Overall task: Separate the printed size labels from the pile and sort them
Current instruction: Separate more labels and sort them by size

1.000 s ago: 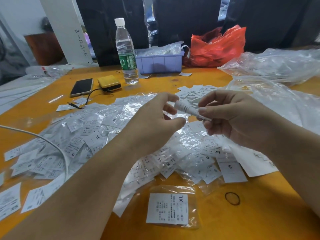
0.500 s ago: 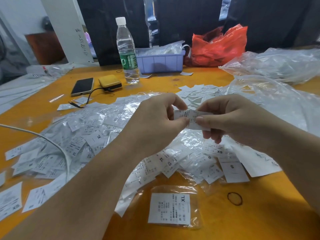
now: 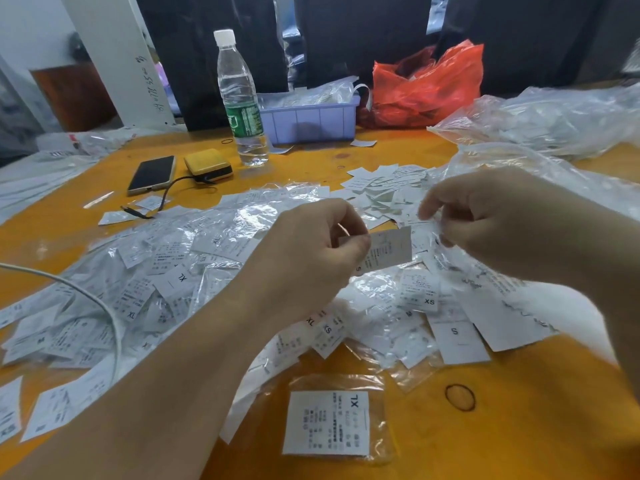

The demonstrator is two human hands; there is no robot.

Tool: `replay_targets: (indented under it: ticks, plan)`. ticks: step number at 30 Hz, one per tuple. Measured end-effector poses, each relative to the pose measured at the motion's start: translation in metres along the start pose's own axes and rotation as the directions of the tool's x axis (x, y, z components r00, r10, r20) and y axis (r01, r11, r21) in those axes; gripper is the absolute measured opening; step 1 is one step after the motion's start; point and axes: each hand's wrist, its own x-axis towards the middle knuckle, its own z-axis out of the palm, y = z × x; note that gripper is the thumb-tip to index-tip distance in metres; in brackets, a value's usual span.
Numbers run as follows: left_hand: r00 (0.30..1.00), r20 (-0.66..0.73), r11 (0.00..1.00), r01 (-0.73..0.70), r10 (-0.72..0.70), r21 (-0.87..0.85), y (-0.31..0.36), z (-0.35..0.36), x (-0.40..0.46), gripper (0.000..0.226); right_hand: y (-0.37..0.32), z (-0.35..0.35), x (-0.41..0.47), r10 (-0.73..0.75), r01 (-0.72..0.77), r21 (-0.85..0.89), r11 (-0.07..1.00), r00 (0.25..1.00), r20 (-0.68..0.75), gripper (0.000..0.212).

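Printed size label (image 3: pixel 388 251) pinched by one edge between thumb and forefinger of the left hand (image 3: pixel 311 258), held up over the pile (image 3: pixel 194 271) of bagged labels on the orange table (image 3: pixel 536 427). Right hand (image 3: pixel 491 220) just beside it, fingers curled, seemingly pinching clear film, though too blurred to tell for sure. Best done by reading the size letter first, then laying it flat on its own stack, perhaps apart from the XL label (image 3: pixel 327 422) near the front edge.

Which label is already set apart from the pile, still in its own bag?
The XL label at the near edge, alone in a clear bag on the bare table, below the pile.
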Motion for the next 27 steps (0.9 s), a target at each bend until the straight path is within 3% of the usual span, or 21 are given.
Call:
replay_targets:
  ticks: [4,9,15,23,27]
  plan:
    - [1.0,-0.026,1.0,-0.005,0.005,-0.015,0.003,0.002,-0.001,0.015,-0.002,0.0,-0.004,0.085,-0.06,-0.219,0.974,0.99,0.109,0.042]
    - [0.998,-0.005,0.994,-0.067,0.067,-0.083,0.007,0.006,-0.005,0.016,0.002,-0.013,-0.004,0.128,-0.134,-0.306,0.943,0.991,-0.038,0.041]
    - [0.996,0.058,0.995,-0.069,0.073,-0.073,0.007,0.013,-0.005,0.014,0.008,0.0,0.001,0.233,-0.222,-0.337,0.915,0.972,-0.009,0.037]
    - [0.992,0.09,0.993,-0.083,0.09,-0.084,0.007,0.023,-0.006,0.01,0.006,0.016,0.003,0.279,-0.236,-0.432,0.87,0.959,0.038,0.025]
    - [0.992,0.093,0.994,-0.08,0.087,-0.078,0.006,0.023,-0.006,0.011,0.006,0.018,0.002,0.265,-0.226,-0.387,0.894,0.963,0.051,0.023]
